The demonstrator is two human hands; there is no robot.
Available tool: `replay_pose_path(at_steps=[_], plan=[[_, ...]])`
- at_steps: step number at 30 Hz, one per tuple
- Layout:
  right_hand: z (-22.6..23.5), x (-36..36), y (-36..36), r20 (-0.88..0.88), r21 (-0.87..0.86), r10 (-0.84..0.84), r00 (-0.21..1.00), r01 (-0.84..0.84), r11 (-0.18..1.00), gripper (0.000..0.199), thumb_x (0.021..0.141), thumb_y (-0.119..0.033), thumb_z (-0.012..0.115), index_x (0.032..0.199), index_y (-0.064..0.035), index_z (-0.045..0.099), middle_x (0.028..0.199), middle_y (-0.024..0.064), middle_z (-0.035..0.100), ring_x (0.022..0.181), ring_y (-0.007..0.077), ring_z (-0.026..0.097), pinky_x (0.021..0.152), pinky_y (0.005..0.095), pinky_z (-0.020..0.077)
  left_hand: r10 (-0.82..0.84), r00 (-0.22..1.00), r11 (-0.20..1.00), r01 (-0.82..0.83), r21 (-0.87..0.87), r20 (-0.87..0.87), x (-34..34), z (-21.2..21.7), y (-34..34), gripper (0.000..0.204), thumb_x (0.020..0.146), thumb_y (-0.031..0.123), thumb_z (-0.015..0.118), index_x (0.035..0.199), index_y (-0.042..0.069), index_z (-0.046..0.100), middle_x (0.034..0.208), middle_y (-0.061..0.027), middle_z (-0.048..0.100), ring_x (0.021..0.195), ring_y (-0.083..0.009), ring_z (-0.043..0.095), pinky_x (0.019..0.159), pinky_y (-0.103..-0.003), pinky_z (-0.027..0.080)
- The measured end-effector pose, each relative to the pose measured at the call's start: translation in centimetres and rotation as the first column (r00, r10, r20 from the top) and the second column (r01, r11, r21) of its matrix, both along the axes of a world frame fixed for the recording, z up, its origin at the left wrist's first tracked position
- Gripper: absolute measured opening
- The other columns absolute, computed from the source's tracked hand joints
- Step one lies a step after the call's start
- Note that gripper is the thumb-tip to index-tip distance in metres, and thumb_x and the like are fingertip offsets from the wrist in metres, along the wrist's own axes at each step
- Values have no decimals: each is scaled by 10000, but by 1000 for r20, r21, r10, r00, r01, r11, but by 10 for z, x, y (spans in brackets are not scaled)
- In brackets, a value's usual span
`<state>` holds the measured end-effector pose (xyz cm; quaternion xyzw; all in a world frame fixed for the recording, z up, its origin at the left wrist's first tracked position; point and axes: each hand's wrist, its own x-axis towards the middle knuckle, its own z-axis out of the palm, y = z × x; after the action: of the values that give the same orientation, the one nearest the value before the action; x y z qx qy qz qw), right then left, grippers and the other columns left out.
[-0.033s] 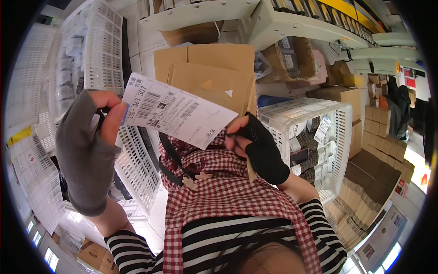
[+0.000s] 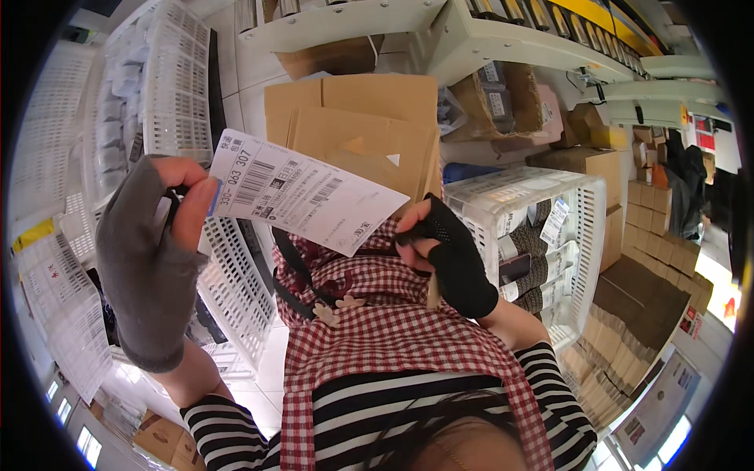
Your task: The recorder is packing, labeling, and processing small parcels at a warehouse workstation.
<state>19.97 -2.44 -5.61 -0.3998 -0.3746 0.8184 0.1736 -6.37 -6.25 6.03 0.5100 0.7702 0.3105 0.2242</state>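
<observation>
My left hand point(image 2: 149, 251), in a grey fingerless glove, pinches the left end of a white shipping label point(image 2: 306, 192) between thumb and finger. The label slants down to the right in front of a brown cardboard box point(image 2: 365, 129). By its lower right corner is my right hand point(image 2: 448, 255), in a black fingerless glove, with the fingers curled in. A thin beige edge point(image 2: 433, 292) shows beneath that hand; what it belongs to is hidden. Below the label is my red-and-white checked apron point(image 2: 393, 337).
White plastic crates point(image 2: 177, 86) with wrapped goods stand on the left. At right is another white crate point(image 2: 581, 259) holding labelled packages. Stacked flat cardboard point(image 2: 620, 337) lies beyond it. A roller conveyor frame point(image 2: 503, 47) crosses the top.
My right hand has shifted very slightly right, a little away from the label's corner. The left hand and label are almost still.
</observation>
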Motion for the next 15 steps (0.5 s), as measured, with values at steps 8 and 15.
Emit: replay_pose_path(at_steps=[8,15], plan=[[22,-15,1,34,365,33,999,-43,930,281,853,-118,603,1118,-57,533,773,-10,502,677,35,442,601,215,370,-17,997,1000,18,-10,71,-3,-11,-3,89,848,56,623,893,-1,571,770,-28,531,663,-74,447,597,-192,364],[20,-31,17,202,288,-76,977,15,958,313,845,-187,675,1088,-48,537,750,-33,539,648,35,476,611,199,402,64,964,996,-47,-74,256,-2,-18,-9,99,853,72,634,906,8,581,792,-19,538,691,-79,458,612,-201,378]])
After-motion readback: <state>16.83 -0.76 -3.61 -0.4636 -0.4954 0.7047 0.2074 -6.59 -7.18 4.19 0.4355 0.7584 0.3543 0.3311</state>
